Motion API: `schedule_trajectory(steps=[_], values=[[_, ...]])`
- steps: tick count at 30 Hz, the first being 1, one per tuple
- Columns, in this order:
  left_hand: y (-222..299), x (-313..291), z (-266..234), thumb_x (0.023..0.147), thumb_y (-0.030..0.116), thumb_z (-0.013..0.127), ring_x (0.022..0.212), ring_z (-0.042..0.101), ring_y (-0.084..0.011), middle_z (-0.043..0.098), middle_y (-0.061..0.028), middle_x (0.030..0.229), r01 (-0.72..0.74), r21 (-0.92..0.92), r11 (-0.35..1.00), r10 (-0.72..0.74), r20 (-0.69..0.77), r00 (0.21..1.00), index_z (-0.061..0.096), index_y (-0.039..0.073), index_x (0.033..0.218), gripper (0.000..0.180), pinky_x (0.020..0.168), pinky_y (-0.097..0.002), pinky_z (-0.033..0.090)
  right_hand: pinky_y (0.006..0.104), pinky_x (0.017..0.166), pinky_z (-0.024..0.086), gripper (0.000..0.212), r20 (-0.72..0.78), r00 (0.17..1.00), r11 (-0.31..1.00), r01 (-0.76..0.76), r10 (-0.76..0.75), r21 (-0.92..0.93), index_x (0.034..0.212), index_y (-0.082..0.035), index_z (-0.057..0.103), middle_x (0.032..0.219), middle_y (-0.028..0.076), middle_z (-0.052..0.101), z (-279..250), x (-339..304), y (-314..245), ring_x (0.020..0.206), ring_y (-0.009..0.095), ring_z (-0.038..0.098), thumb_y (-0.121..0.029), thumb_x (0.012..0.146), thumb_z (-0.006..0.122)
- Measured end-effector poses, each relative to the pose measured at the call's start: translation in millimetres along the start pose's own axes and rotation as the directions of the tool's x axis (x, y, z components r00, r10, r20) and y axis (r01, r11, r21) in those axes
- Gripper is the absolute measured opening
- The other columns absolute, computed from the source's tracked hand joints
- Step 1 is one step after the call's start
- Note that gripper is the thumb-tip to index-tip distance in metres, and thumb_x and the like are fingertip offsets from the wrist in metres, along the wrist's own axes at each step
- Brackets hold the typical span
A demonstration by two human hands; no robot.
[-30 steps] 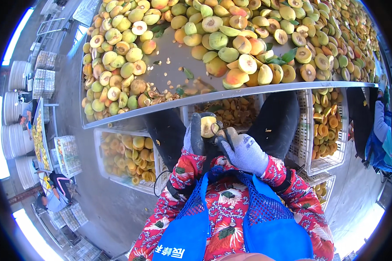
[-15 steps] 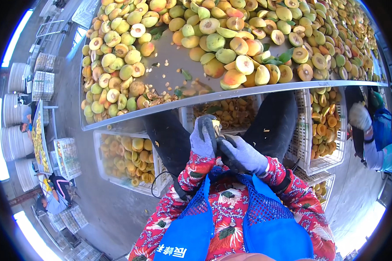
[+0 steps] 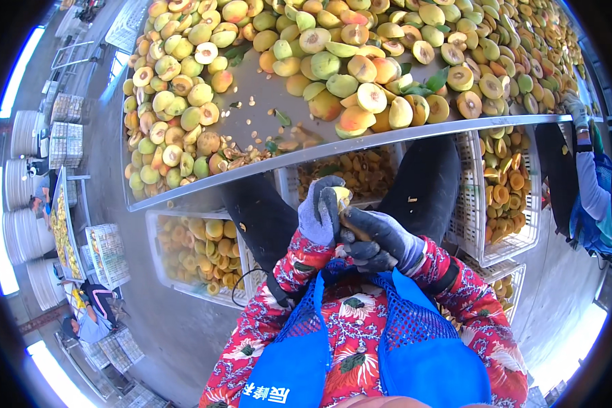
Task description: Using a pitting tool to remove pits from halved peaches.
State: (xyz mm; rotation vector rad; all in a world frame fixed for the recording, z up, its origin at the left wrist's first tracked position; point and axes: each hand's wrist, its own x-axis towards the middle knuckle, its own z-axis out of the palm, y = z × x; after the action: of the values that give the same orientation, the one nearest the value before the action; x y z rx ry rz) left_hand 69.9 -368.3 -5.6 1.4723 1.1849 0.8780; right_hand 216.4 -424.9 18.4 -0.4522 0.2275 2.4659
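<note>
My left hand point(image 3: 321, 212), in a grey glove with dark fingertips, is closed around a piece of yellow peach point(image 3: 343, 196), held in front of my lap below the table edge. Only a small part of the fruit shows. My right hand point(image 3: 381, 238), gloved the same way, is curled right beside it with the thumb against the fruit. Whatever lies within its bent fingers, if anything, is hidden. Beyond my hands, whole and cut yellow-green peaches point(image 3: 326, 64) with a red blush are heaped on the metal table point(image 3: 262, 85).
White crates with peach halves stand left point(image 3: 200, 248) and right point(image 3: 503, 177) of my legs. Another crate point(image 3: 289, 187) between my knees holds brownish pieces. A co-worker's gloved hand point(image 3: 576, 112) is at the table's right edge. Leaves and small pale bits lie among the fruit.
My right hand has turned, so its bent fingers now show, and its thumb has moved onto the peach. My left hand keeps hold. The co-worker's hand has moved up to the table.
</note>
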Motion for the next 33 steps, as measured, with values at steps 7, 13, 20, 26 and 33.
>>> schedule_trajectory(steps=[7, 13, 20, 26, 33], values=[[-32.4, 6.8, 1.8, 0.100, 0.044, 0.036, 0.075, 0.060, -0.0144, 0.063, -0.0070, 0.083, 0.034, -0.132, 0.991, -0.013, 0.163, 0.986, 0.060, 0.001, 0.102, 0.050, 0.070, -0.0276, 0.049, 0.0187, 0.027, 0.028, 0.039, 0.347, 0.938, 0.886, -0.139, -0.027, 0.443, 0.091, -0.006, 0.051, 0.051, -0.003, 0.039, -21.0, 9.6, 8.6, 0.032, 0.005, 0.036, -0.043, 0.098, 0.040], [-15.9, 5.2, 6.6, 0.100, 0.046, 0.032, 0.073, 0.061, -0.0151, 0.065, -0.0072, 0.081, 0.321, -0.387, 0.864, -0.249, 0.226, 0.942, 0.061, 0.002, 0.101, 0.053, 0.068, -0.0289, 0.050, 0.0188, 0.027, 0.027, 0.040, 0.441, 0.897, 0.873, -0.194, -0.027, 0.448, 0.092, -0.005, 0.052, 0.051, -0.004, 0.038, -31.1, 15.4, 6.4, 0.032, 0.005, 0.036, -0.042, 0.099, 0.039], [-25.2, 5.7, 4.2, 0.100, 0.046, 0.033, 0.078, 0.062, -0.0151, 0.065, -0.0084, 0.083, 0.347, -0.332, 0.877, -0.308, 0.165, 0.937, 0.061, 0.001, 0.103, 0.053, 0.072, -0.0290, 0.051, 0.0178, 0.027, 0.027, 0.039, 0.262, 0.962, 0.926, -0.029, -0.077, 0.376, 0.092, -0.004, 0.052, 0.052, -0.003, 0.039, -29.9, 14.7, 11.8, 0.032, 0.005, 0.034, -0.041, 0.098, 0.042], [-15.6, 20.7, -14.8, 0.099, 0.034, 0.043, 0.085, 0.058, -0.0142, 0.062, -0.0060, 0.092, 0.194, -0.323, 0.926, -0.015, 0.481, 0.876, 0.061, 0.002, 0.101, 0.037, 0.079, -0.0298, 0.047, 0.0165, 0.027, 0.027, 0.037, 0.237, 0.972, 0.936, -0.078, -0.006, 0.343, 0.090, -0.005, 0.050, 0.050, -0.003, 0.035, -13.1, 1.8, 8.2, 0.032, 0.005, 0.033, -0.040, 0.098, 0.043], [-44.8, 8.0, 2.9, 0.095, 0.031, 0.049, 0.078, 0.062, -0.0194, 0.064, -0.0098, 0.085, 0.166, -0.299, 0.940, -0.138, 0.110, 0.984, 0.061, 0.002, 0.100, 0.032, 0.073, -0.0323, 0.050, 0.0197, 0.029, 0.026, 0.040, 0.173, 0.963, 0.972, 0.179, -0.204, 0.151, 0.088, -0.006, 0.049, 0.050, -0.003, 0.039, -15.2, 8.7, 19.7, 0.031, 0.005, 0.032, -0.044, 0.098, 0.042]])
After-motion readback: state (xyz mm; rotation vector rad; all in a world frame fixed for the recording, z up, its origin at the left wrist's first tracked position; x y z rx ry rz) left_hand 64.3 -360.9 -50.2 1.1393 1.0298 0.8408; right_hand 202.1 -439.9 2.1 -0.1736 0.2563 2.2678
